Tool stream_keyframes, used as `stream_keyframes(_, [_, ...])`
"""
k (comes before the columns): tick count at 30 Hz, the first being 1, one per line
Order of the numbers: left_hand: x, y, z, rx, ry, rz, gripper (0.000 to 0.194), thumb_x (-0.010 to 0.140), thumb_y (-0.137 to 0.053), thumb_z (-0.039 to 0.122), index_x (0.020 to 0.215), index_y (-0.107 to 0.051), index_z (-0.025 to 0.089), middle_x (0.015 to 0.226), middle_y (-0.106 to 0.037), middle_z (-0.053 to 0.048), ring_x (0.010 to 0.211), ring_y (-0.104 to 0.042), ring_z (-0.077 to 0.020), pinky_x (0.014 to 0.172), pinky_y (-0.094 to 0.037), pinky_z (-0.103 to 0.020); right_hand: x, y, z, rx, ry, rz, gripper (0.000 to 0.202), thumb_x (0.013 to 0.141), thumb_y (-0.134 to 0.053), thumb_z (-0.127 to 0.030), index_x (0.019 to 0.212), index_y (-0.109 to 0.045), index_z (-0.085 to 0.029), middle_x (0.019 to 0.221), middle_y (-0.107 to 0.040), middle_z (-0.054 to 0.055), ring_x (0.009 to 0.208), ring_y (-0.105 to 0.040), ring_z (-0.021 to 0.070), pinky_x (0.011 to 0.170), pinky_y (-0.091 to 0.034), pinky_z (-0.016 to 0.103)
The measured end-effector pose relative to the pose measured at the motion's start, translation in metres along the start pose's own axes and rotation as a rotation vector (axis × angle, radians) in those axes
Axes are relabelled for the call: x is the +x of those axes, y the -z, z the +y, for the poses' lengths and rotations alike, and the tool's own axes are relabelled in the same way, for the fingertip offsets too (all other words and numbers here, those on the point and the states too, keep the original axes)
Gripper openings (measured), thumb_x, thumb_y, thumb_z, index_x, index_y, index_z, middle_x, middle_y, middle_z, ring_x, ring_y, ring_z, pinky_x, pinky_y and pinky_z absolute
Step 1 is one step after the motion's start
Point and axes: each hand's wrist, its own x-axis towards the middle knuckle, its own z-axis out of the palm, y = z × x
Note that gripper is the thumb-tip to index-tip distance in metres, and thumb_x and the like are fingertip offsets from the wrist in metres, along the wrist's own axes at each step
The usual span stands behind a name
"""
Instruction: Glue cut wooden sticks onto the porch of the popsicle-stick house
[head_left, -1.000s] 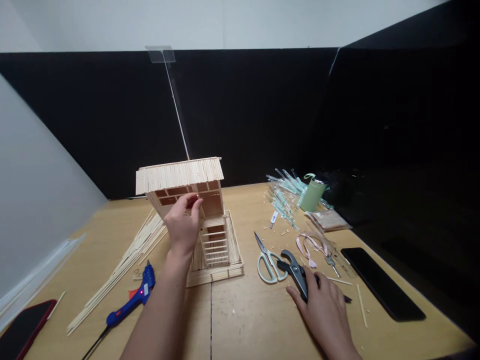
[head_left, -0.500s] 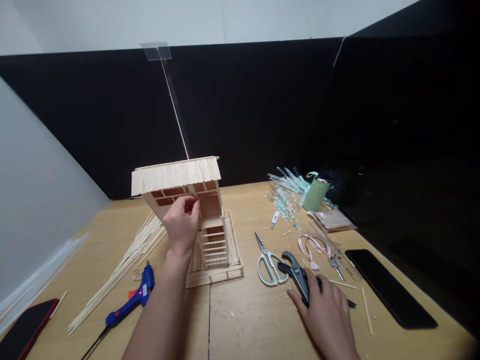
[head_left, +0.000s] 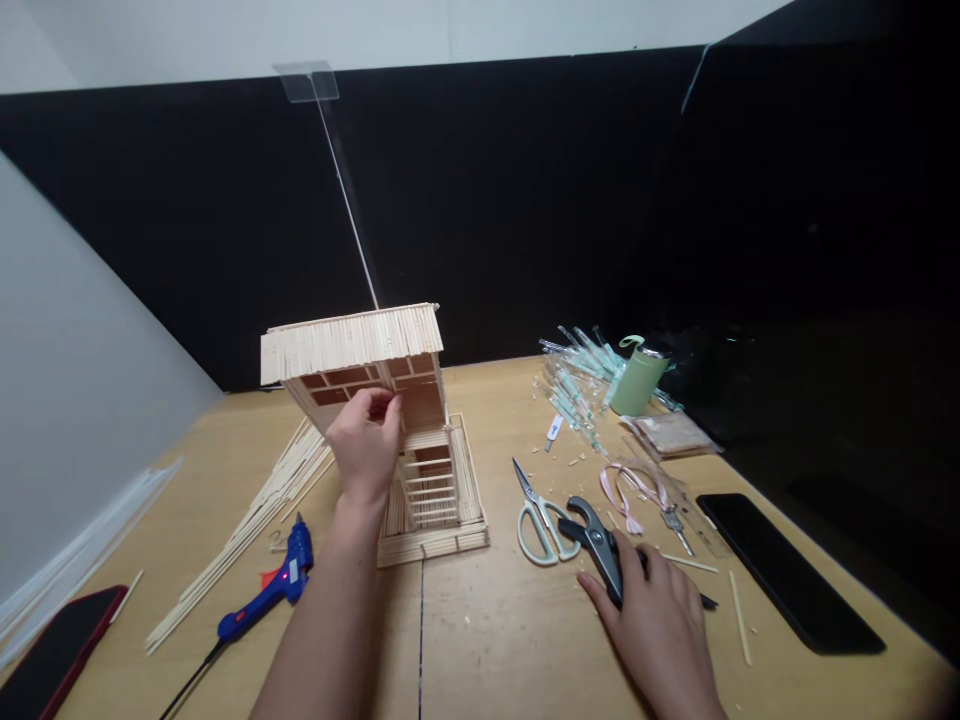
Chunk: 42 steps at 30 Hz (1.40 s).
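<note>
A small house model (head_left: 352,340) built of thin wooden sticks stands on a stick base, with a slatted roof and a ladder-like stair at its front. My left hand (head_left: 366,440) is pinched closed against the upper front wall, by the window frames. Whatever its fingertips hold is hidden. On the table at the right, my right hand (head_left: 660,620) lies over a grey-and-black hand cutter (head_left: 600,550), its thumb on one side and its fingers on the other. White-handled scissors (head_left: 538,520) lie just left of the cutter.
A blue glue gun (head_left: 277,585) and a bundle of wooden sticks (head_left: 240,540) lie left of the model. Phones rest at the left (head_left: 64,650) and right (head_left: 787,570). Behind are a green bottle (head_left: 639,380), plastic-wrapped pieces (head_left: 574,385), a pink ribbon (head_left: 626,490) with a key.
The view has shifted slightly. My left hand stays pinched at the model's front, and my right hand stays on the cutter.
</note>
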Motion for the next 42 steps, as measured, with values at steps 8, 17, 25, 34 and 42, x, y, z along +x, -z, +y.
stream_keyframes(8, [-0.001,-0.002,0.0,-0.008,0.033,-0.01,0.013,0.087,-0.067,0.031,0.087,-0.07,0.019,0.08,-0.074,-0.002,0.071,-0.069,-0.0165,0.073,-0.054,-0.029,0.001,0.005,-0.002,-0.019,-0.001,-0.013,0.061,0.092,-0.065,-0.053,0.133,-0.057,-0.009,0.117,-0.064,0.021,0.106,-0.059,0.0398,0.096,-0.043,0.049])
stream_keyframes(17, [0.001,-0.003,0.004,-0.051,0.07,-0.005,0.01,0.085,-0.067,0.029,0.084,-0.069,0.019,0.077,-0.073,-0.001,0.068,-0.067,-0.0155,0.07,-0.052,-0.029,0.003,0.018,-0.007,-0.021,-0.023,-0.075,0.06,0.093,-0.065,-0.051,0.136,-0.056,-0.009,0.121,-0.063,0.021,0.111,-0.058,0.0386,0.099,-0.042,0.048])
stream_keyframes(25, [0.003,-0.001,0.0,-0.064,0.073,-0.025,0.009,0.084,-0.068,0.029,0.083,-0.071,0.02,0.076,-0.074,-0.001,0.066,-0.067,-0.0159,0.07,-0.052,-0.03,0.002,0.013,-0.004,0.038,-0.038,-0.038,0.065,0.094,-0.061,-0.057,0.137,-0.057,-0.009,0.12,-0.065,0.024,0.111,-0.06,0.0409,0.097,-0.045,0.053])
stream_keyframes(34, [0.004,0.001,-0.003,-0.1,0.14,-0.062,0.013,0.084,-0.069,0.033,0.082,-0.073,0.02,0.077,-0.075,-0.002,0.068,-0.068,-0.0172,0.071,-0.053,-0.031,0.073,0.094,-0.12,0.889,0.279,0.335,0.021,0.104,-0.053,-0.026,0.108,-0.072,-0.019,0.099,-0.078,0.009,0.092,-0.072,0.0206,0.084,-0.056,0.033])
stream_keyframes(42, [0.012,0.008,-0.002,-0.125,0.167,-0.12,0.013,0.082,-0.07,0.033,0.078,-0.074,0.021,0.074,-0.075,-0.003,0.066,-0.069,-0.0181,0.07,-0.054,-0.031,0.143,0.105,-0.24,0.833,0.236,0.056,0.039,0.104,-0.045,-0.017,0.14,-0.057,-0.009,0.13,-0.069,0.019,0.114,-0.068,0.0248,0.092,-0.053,0.033])
